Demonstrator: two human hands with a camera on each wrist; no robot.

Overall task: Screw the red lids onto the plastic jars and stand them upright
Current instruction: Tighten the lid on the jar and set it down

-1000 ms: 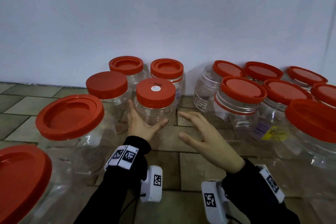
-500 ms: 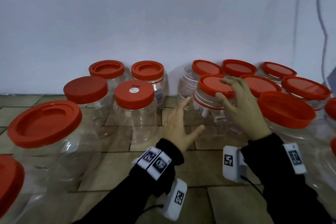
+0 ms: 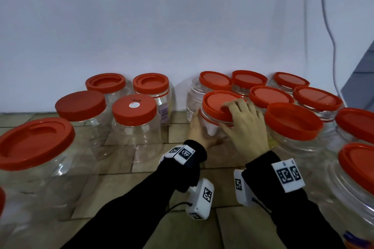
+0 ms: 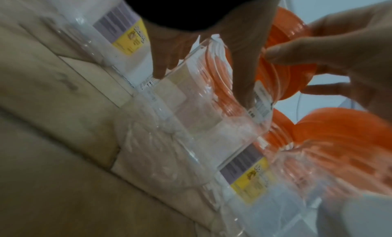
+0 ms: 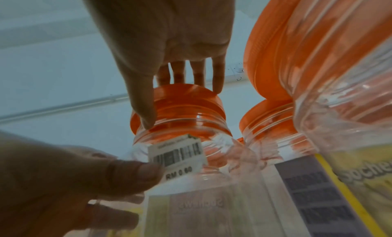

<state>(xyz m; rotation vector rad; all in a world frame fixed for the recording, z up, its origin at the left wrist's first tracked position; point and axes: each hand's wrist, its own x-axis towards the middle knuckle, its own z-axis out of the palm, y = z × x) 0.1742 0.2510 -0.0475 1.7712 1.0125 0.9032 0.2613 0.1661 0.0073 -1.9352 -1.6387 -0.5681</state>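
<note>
Held jar: clear plastic jar (image 3: 210, 127) upright on tiled floor; round red screw lid (image 3: 217, 107) sits tilted.
Others: lidded, upright.

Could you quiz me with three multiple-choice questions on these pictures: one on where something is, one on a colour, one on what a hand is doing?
1. Where is the left hand?
A. on the side of the jar being worked on
B. flat on the floor
C. on the wall

2. What colour is the lid under the right hand?
A. blue
B. red
C. white

3. What is the right hand doing?
A. hanging idle
B. pointing at the wall
C. gripping the lid from above

Answers: 
1 A, its thumb presses the clear jar beside the barcode sticker. 
2 B, it is red like every lid in view. 
3 C, fingers and thumb curl round its rim.
</note>
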